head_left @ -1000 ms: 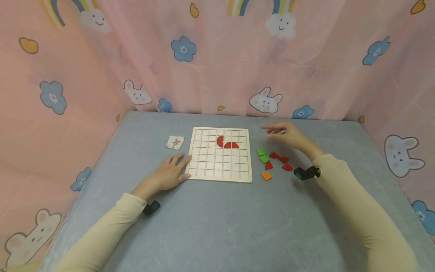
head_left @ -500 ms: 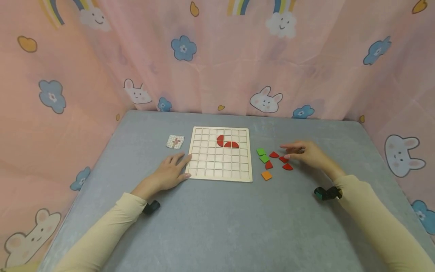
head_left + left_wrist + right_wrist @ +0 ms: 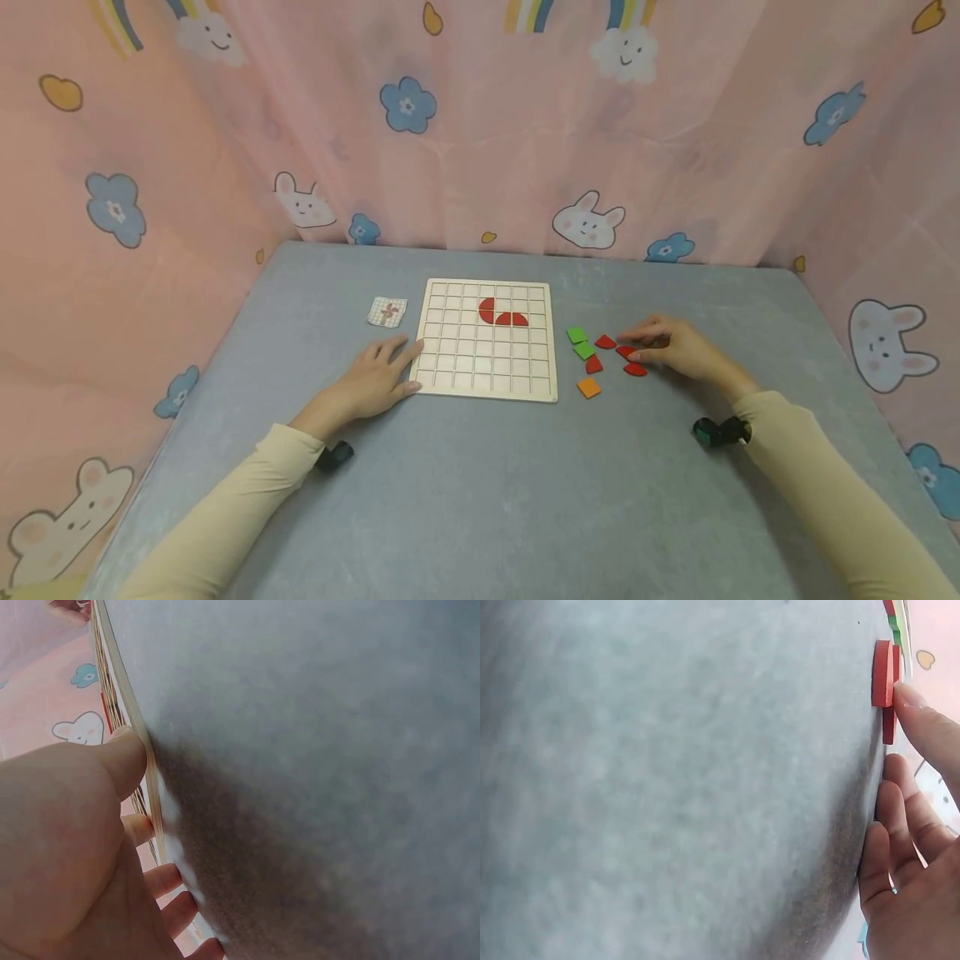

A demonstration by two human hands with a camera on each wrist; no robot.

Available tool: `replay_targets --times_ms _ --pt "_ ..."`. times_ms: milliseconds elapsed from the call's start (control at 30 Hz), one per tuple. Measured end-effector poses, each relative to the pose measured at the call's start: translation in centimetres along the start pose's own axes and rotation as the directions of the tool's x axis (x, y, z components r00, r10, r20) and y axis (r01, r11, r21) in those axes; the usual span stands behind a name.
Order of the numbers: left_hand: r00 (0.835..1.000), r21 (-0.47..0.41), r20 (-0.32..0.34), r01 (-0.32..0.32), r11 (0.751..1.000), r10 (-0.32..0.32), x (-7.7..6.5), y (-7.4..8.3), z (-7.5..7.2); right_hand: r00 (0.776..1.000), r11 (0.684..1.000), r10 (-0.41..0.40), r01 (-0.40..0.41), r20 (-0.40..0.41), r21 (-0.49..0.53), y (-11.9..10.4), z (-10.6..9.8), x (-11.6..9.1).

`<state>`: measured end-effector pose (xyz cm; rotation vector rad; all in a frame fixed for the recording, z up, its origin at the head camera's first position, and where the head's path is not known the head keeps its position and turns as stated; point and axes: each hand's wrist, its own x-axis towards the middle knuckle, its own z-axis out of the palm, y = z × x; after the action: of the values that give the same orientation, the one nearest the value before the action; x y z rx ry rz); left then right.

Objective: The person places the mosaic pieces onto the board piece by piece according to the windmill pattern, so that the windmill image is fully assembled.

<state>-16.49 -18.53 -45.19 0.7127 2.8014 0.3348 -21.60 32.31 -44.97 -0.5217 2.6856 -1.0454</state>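
Note:
A square wooden grid board [image 3: 480,350] lies on the table, with several red quarter-circle tiles [image 3: 487,311] set in its upper cells. My left hand [image 3: 371,379] rests at its left side, thumb and fingertips along the edge, as the left wrist view also shows. To the right of the board, my right hand [image 3: 678,350] has thumb and index finger around a loose red quarter-circle tile [image 3: 626,353]. In the right wrist view the thumb tip [image 3: 907,696] touches the tile, while the index fingertip is hidden. Another red tile [image 3: 882,673] lies right in front.
Two green square tiles [image 3: 577,335], an orange square tile [image 3: 588,387] and more red tiles [image 3: 605,342] lie between board and right hand. Left of the board is a small pattern card [image 3: 387,312]. A pink printed curtain [image 3: 487,150] surrounds the grey table [image 3: 480,500].
My right hand has come from beyond the loose tiles toward me and to the right, then down onto a red tile. The left hand has stayed at the board's edge.

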Motion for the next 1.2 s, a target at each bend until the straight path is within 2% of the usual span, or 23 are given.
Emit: replay_targets --times_ms 300,567,967,1200 --pt "1.000 0.003 0.004 0.008 1.000 -0.008 0.10 -0.21 0.19 1.000 1.000 0.012 -0.012 0.014 0.012 -0.10 0.14 0.10" --pt "1.000 0.000 0.006 0.006 1.000 -0.006 -0.01 -0.04 0.00 0.998 0.999 0.054 -0.054 0.020 0.002 -0.08 0.16 0.23" --pt "1.000 0.000 0.013 0.012 1.000 -0.012 -0.02 -0.11 0.16 0.999 0.999 0.034 -0.034 0.009 -0.011 -0.27 0.32 0.34" --pt "1.000 -0.012 0.015 0.017 1.000 -0.017 0.05 -0.19 0.12 0.998 0.998 0.054 -0.054 0.012 -0.021 -0.27 0.23 0.49"
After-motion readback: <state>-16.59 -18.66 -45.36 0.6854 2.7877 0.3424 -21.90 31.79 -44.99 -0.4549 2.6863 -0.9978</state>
